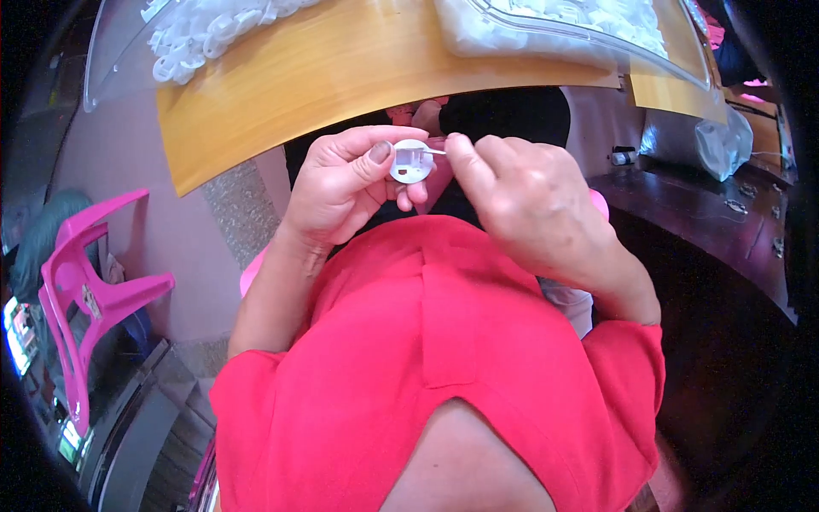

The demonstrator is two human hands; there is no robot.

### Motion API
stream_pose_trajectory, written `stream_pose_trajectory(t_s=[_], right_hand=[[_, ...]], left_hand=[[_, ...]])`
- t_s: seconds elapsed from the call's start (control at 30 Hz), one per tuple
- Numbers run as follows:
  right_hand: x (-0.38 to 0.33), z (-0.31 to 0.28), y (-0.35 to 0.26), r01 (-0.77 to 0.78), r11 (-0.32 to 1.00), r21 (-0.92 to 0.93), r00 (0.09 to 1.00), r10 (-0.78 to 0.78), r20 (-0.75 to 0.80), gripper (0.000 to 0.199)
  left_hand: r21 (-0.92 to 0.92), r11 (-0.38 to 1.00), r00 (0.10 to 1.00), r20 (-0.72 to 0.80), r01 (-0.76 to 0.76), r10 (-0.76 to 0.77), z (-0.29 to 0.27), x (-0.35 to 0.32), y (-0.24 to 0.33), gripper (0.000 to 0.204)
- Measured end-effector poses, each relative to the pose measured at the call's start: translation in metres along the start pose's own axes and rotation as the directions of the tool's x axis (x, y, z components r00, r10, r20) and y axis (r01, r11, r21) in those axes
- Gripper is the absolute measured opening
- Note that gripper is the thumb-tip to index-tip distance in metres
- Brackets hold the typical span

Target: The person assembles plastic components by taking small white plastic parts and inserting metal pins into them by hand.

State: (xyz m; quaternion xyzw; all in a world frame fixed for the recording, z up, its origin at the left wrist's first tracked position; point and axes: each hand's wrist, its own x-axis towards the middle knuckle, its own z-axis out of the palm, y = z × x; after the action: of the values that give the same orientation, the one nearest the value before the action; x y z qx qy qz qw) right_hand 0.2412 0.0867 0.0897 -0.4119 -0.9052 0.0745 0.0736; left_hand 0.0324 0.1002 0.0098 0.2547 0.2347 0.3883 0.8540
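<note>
My left hand pinches a small round white plastic part between thumb and fingers, in front of my chest. The part has a rectangular window in its face and a small dark opening below it. My right hand is closed with thumb and forefinger together at the end of a thin white strip. This strip reaches across to the upper right of the round part and touches it. Most of what lies inside my right fist is hidden.
A wooden table stands just beyond my hands. On it, white plastic pieces pile up at the left, and a clear tray holds more at the right. A pink plastic chair is at the left; a dark wooden surface is at the right.
</note>
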Motion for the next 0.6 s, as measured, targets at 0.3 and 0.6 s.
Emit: stream_pose_trajectory(t_s=[0.3,0.6], right_hand=[[-0.009,0.005,-0.003,-0.071,0.992,0.102,0.996,0.076,-0.048,0.033],[-0.012,0.008,-0.002,-0.075,0.989,0.127,0.995,0.083,-0.059,0.032]], left_hand=[[-0.037,0.999,0.999,0.036,0.001,0.001,0.0,0.0,0.001,0.034],[-0.013,1.0,1.0,0.024,0.013,-0.013,0.001,0.002,-0.001,0.034]])
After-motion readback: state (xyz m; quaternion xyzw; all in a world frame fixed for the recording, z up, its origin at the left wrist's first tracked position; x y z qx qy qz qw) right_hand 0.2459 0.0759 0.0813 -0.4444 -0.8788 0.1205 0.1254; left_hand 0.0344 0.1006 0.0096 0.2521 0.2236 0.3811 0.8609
